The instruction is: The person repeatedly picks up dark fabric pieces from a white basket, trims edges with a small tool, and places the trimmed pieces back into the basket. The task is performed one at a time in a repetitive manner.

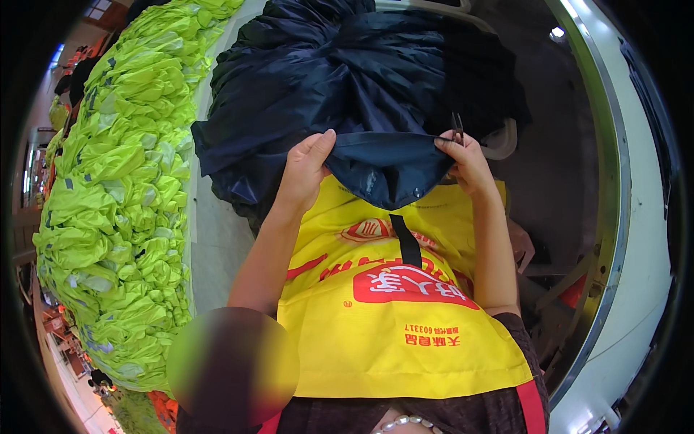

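A navy fabric edge (390, 155) is stretched between my two hands at chest height, and its lower side sags in a curve with small pale marks on it. My left hand (307, 163) pinches its left end between thumb and fingers. At the right end, my right hand (470, 160) grips the cloth near the corner. Dark thread snips (457, 124) also sit in that right hand, their narrow tips pointing up and away from me. Behind the stretched edge lies a large gathered heap of navy cloth (325, 79); where the held part joins it is hard to make out.
A long pile of neon yellow-green garments (130, 195) runs along the left, beside a pale table strip (217, 246). On my front hangs a yellow apron (376, 340). A whitish work surface (636, 239) with a metal edge curves along the right, and a pale plastic rim (502, 145) shows near the heap.
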Motion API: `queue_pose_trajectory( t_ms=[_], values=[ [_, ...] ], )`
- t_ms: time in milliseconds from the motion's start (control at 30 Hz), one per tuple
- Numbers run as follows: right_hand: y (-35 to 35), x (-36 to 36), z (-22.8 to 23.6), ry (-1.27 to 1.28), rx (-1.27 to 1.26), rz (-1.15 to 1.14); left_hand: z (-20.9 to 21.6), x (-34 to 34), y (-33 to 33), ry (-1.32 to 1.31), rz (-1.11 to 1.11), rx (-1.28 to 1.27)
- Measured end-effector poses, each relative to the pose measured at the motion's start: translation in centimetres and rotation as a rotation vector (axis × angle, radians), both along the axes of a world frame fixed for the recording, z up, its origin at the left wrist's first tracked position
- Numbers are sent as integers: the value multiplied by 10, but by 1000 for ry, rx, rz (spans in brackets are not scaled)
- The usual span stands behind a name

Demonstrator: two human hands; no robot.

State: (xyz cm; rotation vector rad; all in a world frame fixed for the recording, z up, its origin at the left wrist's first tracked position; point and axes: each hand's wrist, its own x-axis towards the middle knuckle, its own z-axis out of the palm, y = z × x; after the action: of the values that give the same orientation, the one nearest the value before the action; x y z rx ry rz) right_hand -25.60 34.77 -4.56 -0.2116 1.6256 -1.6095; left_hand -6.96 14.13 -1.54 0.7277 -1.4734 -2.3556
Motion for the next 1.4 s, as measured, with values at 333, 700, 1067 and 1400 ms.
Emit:
queue_pose_trajectory(
  t_ms=[333,700,1067,1400],
  values=[
    [-30,23,57,746,-129,108,33,13,29,-208,-221,-1227],
    [-21,69,43,1174,309,-54,7,-25,25,188,455,205],
    [-7,32,5,598,-105,-69,29,22,8,-245,-92,-1103],
    [-15,29,11,594,-90,120,1,-52,-10,161,-320,-691]
  ],
)
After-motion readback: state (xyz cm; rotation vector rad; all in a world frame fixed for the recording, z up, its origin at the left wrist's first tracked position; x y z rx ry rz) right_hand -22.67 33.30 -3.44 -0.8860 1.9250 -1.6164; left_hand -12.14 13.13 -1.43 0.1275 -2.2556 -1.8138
